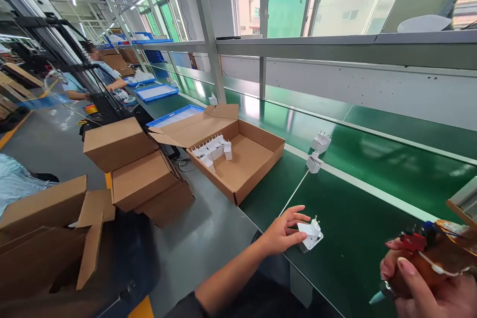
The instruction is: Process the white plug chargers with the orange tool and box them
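My left hand (283,231) is at a white plug-in power adapter (311,238) on the green work surface. Its thumb overlaps the adapter's near edge, while the other fingers are spread behind; whether they press on it is unclear. The adapter's pins point up. At the lower right, my right hand (421,280) is wrapped around a brown, tape-covered handheld tool (434,258) with a red switch-like part, wires and a pale teal tip. Farther back, two more white adapters (321,142) sit close together by the white line.
An open cardboard box (257,166) holds several white adapters (212,150). More cartons (143,179) are stacked left of the bench. Blue trays (156,91) line the far end, where another person (100,69) works. A metal post (208,30) rises behind the box.
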Demonstrator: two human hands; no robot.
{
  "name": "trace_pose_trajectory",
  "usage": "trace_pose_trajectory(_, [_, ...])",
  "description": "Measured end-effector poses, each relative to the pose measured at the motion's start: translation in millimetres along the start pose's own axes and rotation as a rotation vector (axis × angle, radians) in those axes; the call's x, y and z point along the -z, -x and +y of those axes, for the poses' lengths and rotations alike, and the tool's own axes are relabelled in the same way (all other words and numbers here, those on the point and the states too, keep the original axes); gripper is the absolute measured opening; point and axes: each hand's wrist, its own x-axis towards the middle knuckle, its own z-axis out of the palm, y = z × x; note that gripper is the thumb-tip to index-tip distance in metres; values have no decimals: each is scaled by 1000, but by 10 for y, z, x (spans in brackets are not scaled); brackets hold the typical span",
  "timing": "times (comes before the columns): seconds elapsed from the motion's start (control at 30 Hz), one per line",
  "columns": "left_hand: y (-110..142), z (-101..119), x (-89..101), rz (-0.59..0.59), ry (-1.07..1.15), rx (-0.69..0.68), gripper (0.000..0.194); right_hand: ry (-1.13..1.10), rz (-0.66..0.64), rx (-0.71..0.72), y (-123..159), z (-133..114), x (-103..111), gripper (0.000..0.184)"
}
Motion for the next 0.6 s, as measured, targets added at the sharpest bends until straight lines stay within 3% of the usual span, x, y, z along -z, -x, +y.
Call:
trace_pose_trajectory(0.07, [56,-28,-64,120,-47,-18,48,-55,9,-27,9,-69,-89,26])
trace_pose_trajectory(0.17, [82,-14,-140,203,-366,-106,39,-127,-37,47,12,-89,-226,27])
trace_pose_trajectory(0.27, [33,-8,-209,154,-619,-178,49,-142,-99,128,6,-71,-385,25])
trace_pose_trajectory(0.33, [-2,-12,-254,127,-705,-193,42,-130,-131,171,-4,-66,-500,26])
trace_pose_trajectory(0.4, [-6,0,-278,102,-754,-187,33,-95,-142,201,-14,-73,-614,31])
trace_pose_trajectory(0.6, [81,191,-162,33,-825,-170,34,11,-114,189,-6,-97,-865,46])
